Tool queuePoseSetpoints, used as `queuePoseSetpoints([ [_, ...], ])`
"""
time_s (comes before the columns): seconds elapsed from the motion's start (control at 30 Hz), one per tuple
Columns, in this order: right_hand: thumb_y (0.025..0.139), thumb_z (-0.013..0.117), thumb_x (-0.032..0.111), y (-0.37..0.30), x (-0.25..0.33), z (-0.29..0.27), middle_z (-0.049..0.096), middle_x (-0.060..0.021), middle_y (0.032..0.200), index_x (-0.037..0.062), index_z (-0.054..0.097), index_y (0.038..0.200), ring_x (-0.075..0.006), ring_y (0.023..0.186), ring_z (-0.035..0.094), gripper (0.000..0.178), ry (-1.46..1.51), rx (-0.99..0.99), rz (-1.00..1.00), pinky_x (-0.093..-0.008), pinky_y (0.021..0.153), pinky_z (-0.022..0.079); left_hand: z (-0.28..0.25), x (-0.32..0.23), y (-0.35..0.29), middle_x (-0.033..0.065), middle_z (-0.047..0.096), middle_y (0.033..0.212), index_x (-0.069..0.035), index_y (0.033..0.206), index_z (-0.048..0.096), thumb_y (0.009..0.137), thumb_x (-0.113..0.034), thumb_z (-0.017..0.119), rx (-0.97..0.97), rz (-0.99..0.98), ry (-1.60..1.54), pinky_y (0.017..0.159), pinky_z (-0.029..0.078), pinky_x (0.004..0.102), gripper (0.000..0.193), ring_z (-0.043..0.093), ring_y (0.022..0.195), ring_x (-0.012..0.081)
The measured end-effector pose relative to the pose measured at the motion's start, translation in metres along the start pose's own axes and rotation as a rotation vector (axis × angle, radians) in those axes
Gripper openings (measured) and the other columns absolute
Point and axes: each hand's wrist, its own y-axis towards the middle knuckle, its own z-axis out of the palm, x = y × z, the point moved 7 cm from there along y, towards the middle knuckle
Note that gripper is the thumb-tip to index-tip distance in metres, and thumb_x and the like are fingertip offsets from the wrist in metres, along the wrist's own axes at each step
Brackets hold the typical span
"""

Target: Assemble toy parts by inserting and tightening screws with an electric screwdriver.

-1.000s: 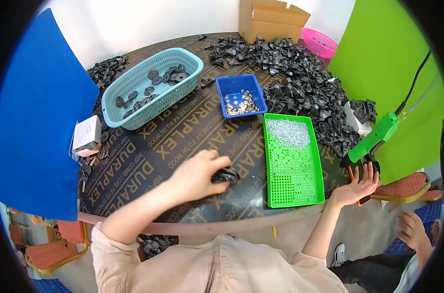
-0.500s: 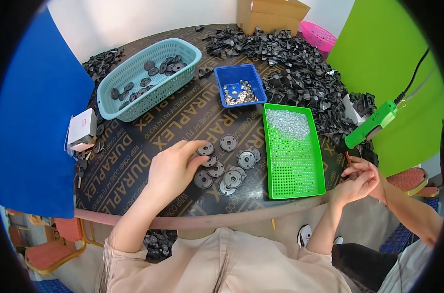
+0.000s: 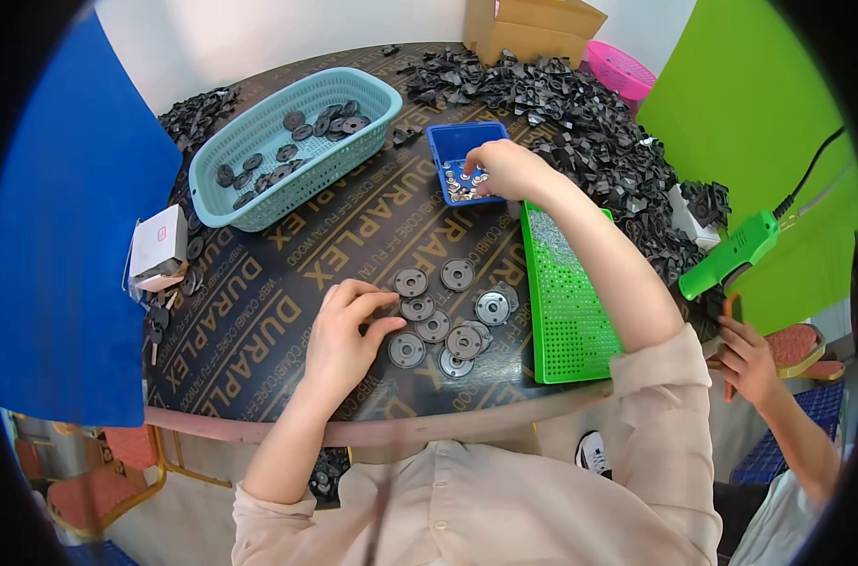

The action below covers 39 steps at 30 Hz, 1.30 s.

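My left hand [image 3: 349,325] rests over the tabletop with thumb and forefinger apart, right beside a cluster of dark round discs. Its fingertips are close to a disc [image 3: 418,308] at the cluster's left side; nothing shows between them. Each disc has a ring and small holes; one disc [image 3: 492,307] has a shinier silver face. My right hand [image 3: 509,172] reaches into the blue tray [image 3: 454,140], its fingers curved down and slightly apart among small round silver metal parts [image 3: 459,193]. My right forearm crosses above the green perforated tray [image 3: 547,330], hiding part of it.
A light-blue basket [image 3: 302,179] with dark discs stands far left. Black clip-like pieces [image 3: 580,132] are heaped at the back right, near a cardboard box [image 3: 533,30] and pink basket [image 3: 620,68]. A green electric tool [image 3: 731,255] hangs at right, above another person's hand [image 3: 748,363] gripping an orange-handled tool.
My right hand has moved from the table's right edge up and left into the blue tray. My left hand stays beside the discs. The other person's hand has moved right and down.
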Motion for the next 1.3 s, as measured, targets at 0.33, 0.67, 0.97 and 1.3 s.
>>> queuePoseSetpoints([
  [0.33,0.071,0.07,0.001,0.033,-0.006,0.036,0.068,-0.0133,0.083,0.0027,0.067,0.08,-0.027,0.084,0.066,0.01,0.05,0.032,-0.037,-0.0351,0.074,0.052,0.001,-0.006,-0.006,0.0117,0.051,0.122,-0.013,0.114,0.065,0.063,-0.02,0.082,0.148,0.009,0.008,0.093,0.044,0.0366,0.053,0.048,0.114,0.0302],
  [0.67,0.072,0.063,-0.001,0.021,-0.015,0.02,0.068,-0.0128,0.08,0.0046,0.068,0.078,-0.0274,0.083,0.067,0.01,0.164,-0.22,-0.104,-0.0351,0.073,0.052,0.039,-0.036,-0.02,0.0105,0.054,0.128,-0.018,0.119,0.063,0.071,-0.022,0.074,0.332,0.27,0.127,0.095,0.044,0.0388,0.049,0.048,0.116,0.0312],
  [0.97,0.076,0.064,0.002,0.019,-0.027,0.016,0.067,-0.0145,0.078,0.0005,0.067,0.08,-0.027,0.078,0.067,0.006,0.262,-0.322,-0.064,-0.0349,0.071,0.052,0.021,-0.037,-0.003,0.0109,0.068,0.094,-0.009,0.108,0.067,0.078,0.0,0.065,0.248,0.122,-0.019,0.07,0.052,0.035,0.032,0.063,0.075,0.0294],
  [1.3,0.079,0.071,0.009,-0.045,0.019,-0.018,0.068,-0.004,0.077,0.0027,0.068,0.085,-0.0092,0.071,0.062,0.009,0.56,-0.225,-0.081,-0.0263,0.067,0.05,0.04,-0.002,-0.012,0.0098,0.069,0.099,0.002,0.111,0.059,0.087,-0.011,0.066,0.158,-0.823,-1.223,0.077,0.054,0.0288,0.028,0.068,0.089,0.0202],
])
